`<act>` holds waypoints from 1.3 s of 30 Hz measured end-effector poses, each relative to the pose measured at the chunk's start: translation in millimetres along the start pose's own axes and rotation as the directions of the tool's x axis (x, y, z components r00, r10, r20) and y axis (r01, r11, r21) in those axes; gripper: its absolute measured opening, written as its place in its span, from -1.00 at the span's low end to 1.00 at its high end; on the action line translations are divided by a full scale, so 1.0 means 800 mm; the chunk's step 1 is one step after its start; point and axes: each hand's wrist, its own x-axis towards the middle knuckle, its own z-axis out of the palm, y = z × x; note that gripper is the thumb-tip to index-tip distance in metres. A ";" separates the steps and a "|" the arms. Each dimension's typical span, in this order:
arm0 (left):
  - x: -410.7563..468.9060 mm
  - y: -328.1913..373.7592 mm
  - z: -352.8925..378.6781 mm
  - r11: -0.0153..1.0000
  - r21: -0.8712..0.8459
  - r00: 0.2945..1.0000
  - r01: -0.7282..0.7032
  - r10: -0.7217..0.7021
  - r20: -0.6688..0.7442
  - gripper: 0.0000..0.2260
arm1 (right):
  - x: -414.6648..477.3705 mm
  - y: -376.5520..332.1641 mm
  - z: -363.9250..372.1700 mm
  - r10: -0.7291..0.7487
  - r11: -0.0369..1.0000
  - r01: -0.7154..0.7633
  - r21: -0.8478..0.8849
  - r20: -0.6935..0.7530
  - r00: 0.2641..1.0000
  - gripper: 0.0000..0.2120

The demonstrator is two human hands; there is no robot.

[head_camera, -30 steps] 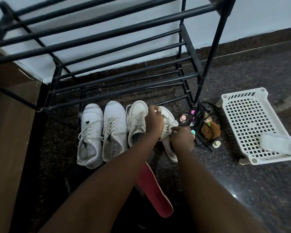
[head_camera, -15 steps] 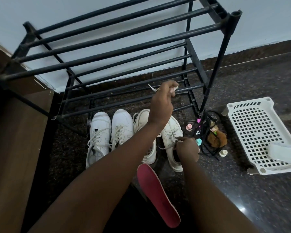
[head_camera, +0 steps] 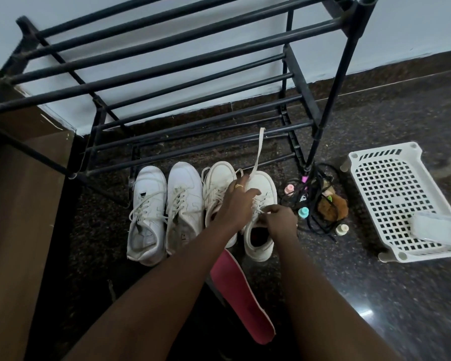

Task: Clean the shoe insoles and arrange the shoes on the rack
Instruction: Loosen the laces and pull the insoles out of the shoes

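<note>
Both forearms are bare, right down to the picture's lower edge. The left hand wears a thin gold ring on one finger. The right hand has short nails.

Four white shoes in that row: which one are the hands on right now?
The rightmost shoe, beside the small bottles. It alone has its lace pinched by the left hand and right hand, one end sticking up.

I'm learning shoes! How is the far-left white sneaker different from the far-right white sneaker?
The far-left white sneaker lies untouched; the left hand and right hand pinch laces on the far-right white sneaker. Its white shoelace sticks up; the far-left one's lie flat. Inside, far-left looks grey, far-right dark red. Both point toes at the black metal rack.
</note>
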 end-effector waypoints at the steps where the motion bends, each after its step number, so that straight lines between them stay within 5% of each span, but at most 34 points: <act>1: -0.006 0.001 0.003 1.000 -0.010 0.999 0.022 -0.022 -0.031 -0.67 | -0.001 -0.002 0.001 -0.005 1.000 0.005 -0.014 0.003 1.000 -0.84; 13: -0.037 0.010 0.032 0.967 -0.138 0.972 0.215 -0.225 -0.066 -0.82 | 0.003 -0.001 -0.001 0.009 0.990 -0.004 0.143 -0.035 0.999 -0.87; 20: -0.034 -0.003 0.008 0.975 -0.056 0.957 0.214 -0.197 0.214 -0.67 | 0.003 -0.011 0.002 -0.041 0.992 0.046 0.121 -0.048 0.998 -0.82; 24: -0.038 -0.010 -0.017 0.962 -0.106 0.965 0.252 -0.242 0.098 -0.70 | 0.007 -0.021 -0.011 -0.056 0.987 0.066 0.148 -0.067 0.996 -0.78; 27: -0.043 -0.008 -0.036 0.927 -0.239 0.956 0.289 -0.294 0.014 -0.77 | 0.001 -0.037 -0.015 -0.099 0.995 0.099 0.028 -0.020 0.995 -0.76; 33: -0.047 0.020 -0.096 0.832 -0.459 0.946 0.313 -0.318 0.069 -0.77 | -0.030 -0.092 -0.041 -0.261 0.937 0.261 -0.231 0.033 0.965 -0.68; 39: -0.059 0.038 -0.168 0.801 -0.564 0.954 0.203 -0.291 -0.070 -0.82 | -0.065 -0.162 -0.101 -0.363 0.870 0.357 -0.339 0.048 0.930 -0.79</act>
